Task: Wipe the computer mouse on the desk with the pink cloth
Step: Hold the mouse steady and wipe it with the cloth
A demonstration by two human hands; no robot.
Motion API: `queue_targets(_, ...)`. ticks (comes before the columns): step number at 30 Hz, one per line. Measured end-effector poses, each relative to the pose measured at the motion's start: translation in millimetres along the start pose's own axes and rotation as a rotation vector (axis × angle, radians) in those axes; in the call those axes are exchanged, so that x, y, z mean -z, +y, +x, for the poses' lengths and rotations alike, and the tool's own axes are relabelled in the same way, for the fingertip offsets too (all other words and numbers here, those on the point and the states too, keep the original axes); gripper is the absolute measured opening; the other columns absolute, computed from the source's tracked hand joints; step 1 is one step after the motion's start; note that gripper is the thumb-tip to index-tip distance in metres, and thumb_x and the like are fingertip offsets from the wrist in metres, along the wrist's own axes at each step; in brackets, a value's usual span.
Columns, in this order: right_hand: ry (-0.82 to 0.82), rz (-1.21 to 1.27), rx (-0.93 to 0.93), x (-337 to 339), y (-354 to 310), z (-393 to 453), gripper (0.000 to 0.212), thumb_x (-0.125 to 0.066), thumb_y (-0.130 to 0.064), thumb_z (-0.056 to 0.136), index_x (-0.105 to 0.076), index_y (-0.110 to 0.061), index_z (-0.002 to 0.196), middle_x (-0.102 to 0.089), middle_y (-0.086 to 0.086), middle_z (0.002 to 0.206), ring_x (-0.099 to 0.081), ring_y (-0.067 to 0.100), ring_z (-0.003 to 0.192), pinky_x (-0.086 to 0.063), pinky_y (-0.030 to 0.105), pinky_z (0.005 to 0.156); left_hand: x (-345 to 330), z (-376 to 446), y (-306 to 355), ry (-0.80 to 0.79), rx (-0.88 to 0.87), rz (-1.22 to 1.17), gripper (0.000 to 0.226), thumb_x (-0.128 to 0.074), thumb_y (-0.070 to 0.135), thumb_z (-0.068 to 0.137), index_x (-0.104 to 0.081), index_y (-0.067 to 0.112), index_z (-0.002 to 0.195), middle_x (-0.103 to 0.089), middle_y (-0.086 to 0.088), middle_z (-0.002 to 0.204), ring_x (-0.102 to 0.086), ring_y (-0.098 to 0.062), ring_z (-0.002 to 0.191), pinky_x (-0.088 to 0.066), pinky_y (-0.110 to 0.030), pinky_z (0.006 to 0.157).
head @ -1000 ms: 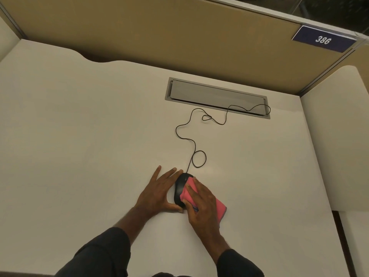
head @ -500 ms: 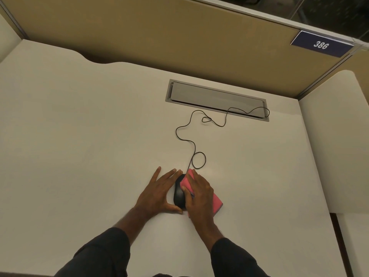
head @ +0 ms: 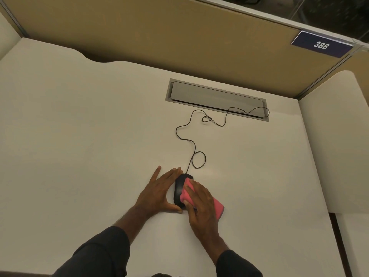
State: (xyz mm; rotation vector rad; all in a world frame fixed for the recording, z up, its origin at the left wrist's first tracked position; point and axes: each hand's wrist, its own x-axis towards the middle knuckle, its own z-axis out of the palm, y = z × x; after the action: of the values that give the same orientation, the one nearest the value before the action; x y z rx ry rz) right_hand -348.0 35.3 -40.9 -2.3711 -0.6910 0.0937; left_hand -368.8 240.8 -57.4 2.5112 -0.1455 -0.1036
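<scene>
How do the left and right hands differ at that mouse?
1. The left hand lies bare and flat on the desk, against the left side of the mouse. The right hand lies on top of the mouse.
2. The left hand has nothing under it but desk. The right hand presses a pink cloth onto the mouse.
Shared: both hands are flat and open, and neither grips anything.

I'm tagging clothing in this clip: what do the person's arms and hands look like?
Long dark fabric sleeves end partway up both forearms. The left hand and right hand are bare: no gloves, rings or watch visible.
</scene>
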Motion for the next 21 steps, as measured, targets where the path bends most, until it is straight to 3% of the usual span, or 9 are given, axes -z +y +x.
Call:
queue_targets(4,0.037,0.108,-0.115,4,-8,17,0.05,-0.055,-0.034,0.095,-0.044,-0.026,0.143,-0.05,-0.007,0.144,-0.042,0.009,0.134,-0.039,0.041,0.109,-1,0,-1,-0.005,-0.002,0.005,0.125,-0.056,0.092,0.067,0.0,0.028,0.159,-0.015,0.007,0.164,-0.006,-0.002,0.152,0.004,-0.042,0.125)
queue_targets(8,-0.012,0.081,-0.187,7,-12,41,0.05,-0.056,-0.04,0.094,-0.049,-0.022,0.14,-0.055,-0.002,0.138,-0.049,0.017,0.128,-0.039,0.039,0.107,-1,0,-1,0.002,0.009,0.004,0.125,-0.054,0.094,0.066,-0.006,0.027,0.159,-0.017,0.005,0.163,-0.009,-0.005,0.152,0.006,-0.039,0.124)
queue_targets(11,-0.072,-0.067,-0.15,10,-16,57,0.049,-0.055,-0.043,0.094,-0.051,-0.023,0.139,-0.057,-0.002,0.137,-0.048,0.018,0.126,-0.037,0.034,0.105,2,1,0,0.033,-0.009,0.001,0.125,-0.052,0.095,0.065,-0.008,0.025,0.159,-0.021,0.003,0.161,0.002,0.004,0.15,0.007,-0.037,0.124)
queue_targets(15,-0.147,-0.314,-0.064,10,-25,63,0.046,-0.055,-0.042,0.094,-0.052,-0.024,0.136,-0.056,0.0,0.137,-0.05,0.023,0.124,-0.04,0.039,0.1,4,0,3,0.062,-0.031,-0.016,0.125,-0.051,0.094,0.066,0.0,0.028,0.159,-0.022,0.002,0.159,0.008,0.006,0.149,0.01,-0.034,0.123)
queue_targets(18,-0.162,-0.419,-0.051,5,-35,65,0.047,-0.062,-0.037,0.089,-0.054,-0.02,0.133,-0.059,0.003,0.133,-0.056,0.025,0.117,-0.046,0.04,0.092,2,0,3,0.051,-0.023,-0.02,0.127,-0.056,0.093,0.064,-0.009,0.024,0.159,-0.021,0.004,0.161,0.002,0.005,0.15,0.008,-0.037,0.124)
queue_targets(21,-0.119,-0.358,-0.094,2,-43,65,0.048,-0.068,-0.033,0.084,-0.055,-0.018,0.127,-0.062,0.003,0.126,-0.06,0.024,0.111,-0.048,0.039,0.09,1,0,3,0.055,-0.005,-0.024,0.128,-0.061,0.092,0.061,-0.022,0.019,0.158,-0.023,0.007,0.162,-0.009,0.003,0.15,0.004,-0.04,0.125)
